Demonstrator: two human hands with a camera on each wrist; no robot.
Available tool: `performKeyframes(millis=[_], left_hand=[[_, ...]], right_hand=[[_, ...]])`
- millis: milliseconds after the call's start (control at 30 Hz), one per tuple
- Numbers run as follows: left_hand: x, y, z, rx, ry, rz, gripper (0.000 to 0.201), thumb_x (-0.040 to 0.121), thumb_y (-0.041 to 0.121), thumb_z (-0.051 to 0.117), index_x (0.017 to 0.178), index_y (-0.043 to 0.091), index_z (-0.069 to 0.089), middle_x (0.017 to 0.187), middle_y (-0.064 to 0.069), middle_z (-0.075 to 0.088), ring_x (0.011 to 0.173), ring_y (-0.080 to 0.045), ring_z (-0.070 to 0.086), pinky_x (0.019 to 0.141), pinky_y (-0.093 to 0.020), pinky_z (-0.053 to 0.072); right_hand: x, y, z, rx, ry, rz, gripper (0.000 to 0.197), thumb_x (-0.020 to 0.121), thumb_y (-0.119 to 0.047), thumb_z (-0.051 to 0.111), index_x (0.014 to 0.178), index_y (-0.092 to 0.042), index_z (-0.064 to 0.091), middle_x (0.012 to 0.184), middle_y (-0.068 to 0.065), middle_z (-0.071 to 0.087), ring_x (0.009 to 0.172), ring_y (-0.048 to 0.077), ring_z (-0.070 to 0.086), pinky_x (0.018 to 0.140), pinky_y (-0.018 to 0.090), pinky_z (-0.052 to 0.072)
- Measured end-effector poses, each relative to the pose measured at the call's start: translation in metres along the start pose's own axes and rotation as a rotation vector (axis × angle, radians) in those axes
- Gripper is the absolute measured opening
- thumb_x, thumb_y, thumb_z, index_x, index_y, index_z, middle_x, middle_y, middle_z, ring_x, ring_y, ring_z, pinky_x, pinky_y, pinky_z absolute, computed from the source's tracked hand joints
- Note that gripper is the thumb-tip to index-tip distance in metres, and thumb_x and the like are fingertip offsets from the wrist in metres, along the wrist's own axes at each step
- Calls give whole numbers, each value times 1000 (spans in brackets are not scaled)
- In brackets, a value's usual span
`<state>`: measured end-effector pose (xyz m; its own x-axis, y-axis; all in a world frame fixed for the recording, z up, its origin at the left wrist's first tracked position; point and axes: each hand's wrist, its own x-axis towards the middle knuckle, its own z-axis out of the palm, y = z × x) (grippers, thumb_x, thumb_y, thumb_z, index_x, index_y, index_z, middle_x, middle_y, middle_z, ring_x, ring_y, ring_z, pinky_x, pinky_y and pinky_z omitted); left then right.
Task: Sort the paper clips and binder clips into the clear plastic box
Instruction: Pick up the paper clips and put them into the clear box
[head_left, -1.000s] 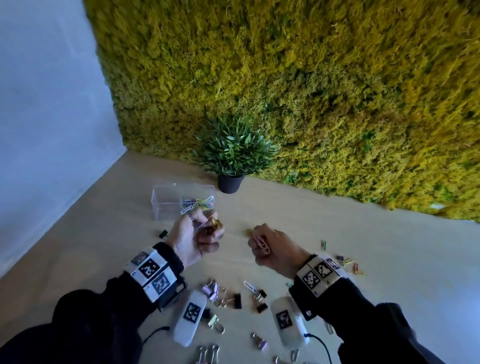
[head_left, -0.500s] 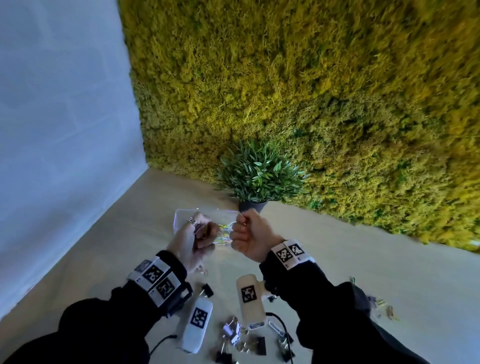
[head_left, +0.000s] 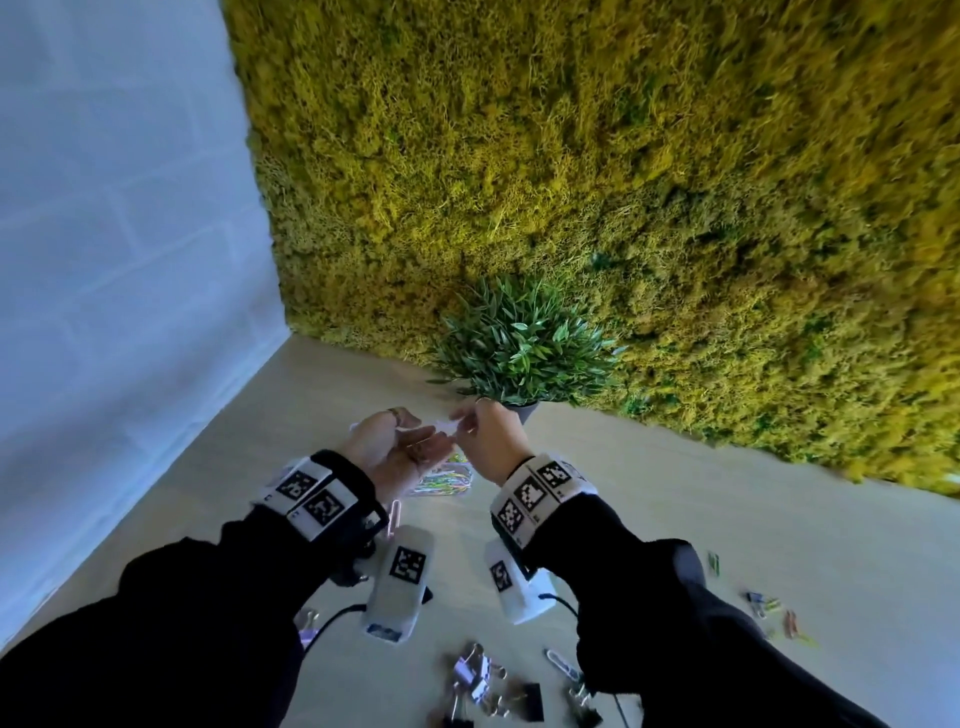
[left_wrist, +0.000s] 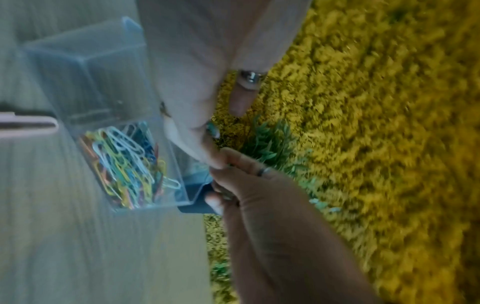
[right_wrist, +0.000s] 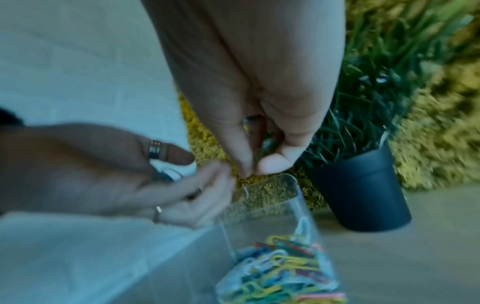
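Observation:
The clear plastic box (left_wrist: 85, 67) stands on the wooden table with a heap of coloured paper clips (left_wrist: 124, 160) in one compartment; the other compartment looks empty. Both hands meet just above its far rim (right_wrist: 272, 181). My left hand (head_left: 415, 444) lies palm up, its fingers loosely curled round small clips, of which a wire loop (right_wrist: 168, 173) shows. My right hand (head_left: 467, 423) pinches thumb against forefinger at the left fingertips, with thin clips (right_wrist: 267, 144) tucked under its curled fingers. The pinched item itself is too blurred to name.
A potted plant (head_left: 524, 353) in a dark pot (right_wrist: 363, 195) stands right behind the box, against a moss wall (head_left: 623, 156). Loose binder clips (head_left: 488, 680) lie near me, more clips (head_left: 769, 608) lie at the right, and a pink paper clip (head_left: 395, 519) lies under my left wrist.
Both hands have moved forward from over the loose clips to above the box. The right hand swung left and now touches the left fingertips. The head view has tilted up.

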<state>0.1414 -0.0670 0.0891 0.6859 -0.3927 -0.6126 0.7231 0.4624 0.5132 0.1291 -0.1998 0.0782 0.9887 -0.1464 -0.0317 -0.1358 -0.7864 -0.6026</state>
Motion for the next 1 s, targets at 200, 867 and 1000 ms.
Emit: performKeyframes(millis=[200,867,1000], left_hand=[[0,8,1,-56,19,-6,38,94,27,39,83,-9,46,90,-31,47,92,-40,50,107,-54,31],[-12,27,-45,1542,27,561,55,82,-9,50,132,14,47,143,-5,41,132,-20,37,98,-22,30],[-7,24,-52,1626,76,629,54,82,-1,60,132,16,48,137,-5,49,128,-20,42,101,-26,32]], right_hand=[[-6,-7,-8,1151,-47,388,28,92,10,31,77,0,53,67,10,44,43,12,45,43,15,40],[-47,1,58,-513,-489,-378,53,81,-32,64,127,-10,53,141,6,42,129,25,38,108,35,34],[-46,2,55,-513,-449,-385,43,86,-28,59,119,0,57,134,11,48,125,25,44,102,35,40]])
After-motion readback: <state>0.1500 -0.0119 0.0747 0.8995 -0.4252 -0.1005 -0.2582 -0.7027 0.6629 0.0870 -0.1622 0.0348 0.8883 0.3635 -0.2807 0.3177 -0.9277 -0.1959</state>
